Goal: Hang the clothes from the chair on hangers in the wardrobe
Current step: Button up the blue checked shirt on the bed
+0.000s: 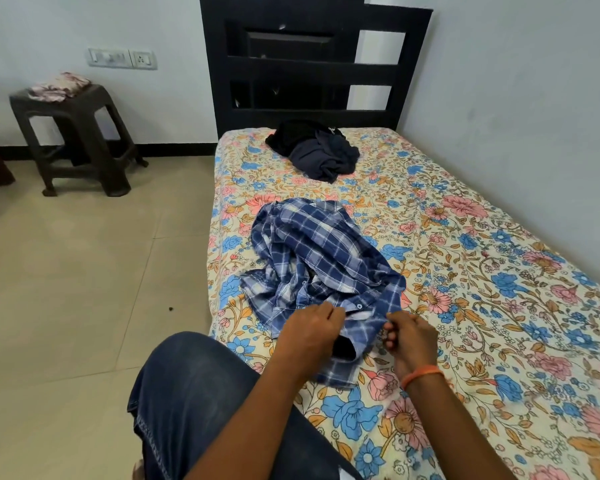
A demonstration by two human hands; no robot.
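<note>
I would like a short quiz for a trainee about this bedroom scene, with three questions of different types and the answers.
1. True or false: both hands grip the blue plaid shirt at its near edge.
2. Where does the dark pile of clothes lie? A) on the stool B) on the bed near the headboard C) on the floor
3. Fill in: the folded floral cloth rests on the ____.

Key:
1. True: the left hand and right hand both pinch its fabric.
2. B, on the floral bedsheet.
3. Stool.
</note>
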